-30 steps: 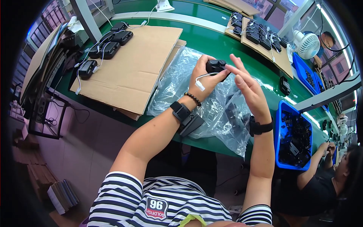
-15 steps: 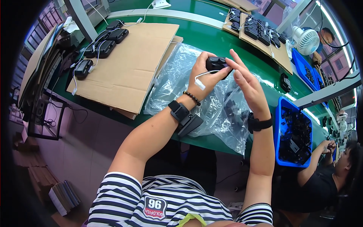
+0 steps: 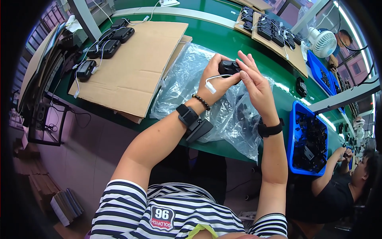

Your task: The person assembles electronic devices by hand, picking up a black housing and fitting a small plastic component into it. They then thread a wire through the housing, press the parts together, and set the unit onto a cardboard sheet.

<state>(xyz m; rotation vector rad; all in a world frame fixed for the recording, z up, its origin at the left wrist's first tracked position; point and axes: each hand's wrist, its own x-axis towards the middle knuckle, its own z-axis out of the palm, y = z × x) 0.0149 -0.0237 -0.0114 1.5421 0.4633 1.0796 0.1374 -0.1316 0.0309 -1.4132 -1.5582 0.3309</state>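
My left hand (image 3: 217,79) grips a small black box-shaped device (image 3: 228,67) held up over the green table (image 3: 207,38). A short white cable with a white plug (image 3: 210,87) hangs from the device across my left palm. My right hand (image 3: 254,83) meets the device from the right, its fingertips on the device's top edge and fingers stretched upward. Both hands hover above a crumpled clear plastic bag (image 3: 187,79) that holds more black parts.
A cardboard sheet (image 3: 135,67) at left carries several black devices with white cables (image 3: 107,40). A blue bin (image 3: 308,139) of black parts sits at right beside another person's arm (image 3: 334,167). More devices on cardboard (image 3: 270,32) and a white fan (image 3: 322,42) stand at the back.
Both hands stay together on the black device. They have barely shifted; the right fingers have moved slightly along its top.
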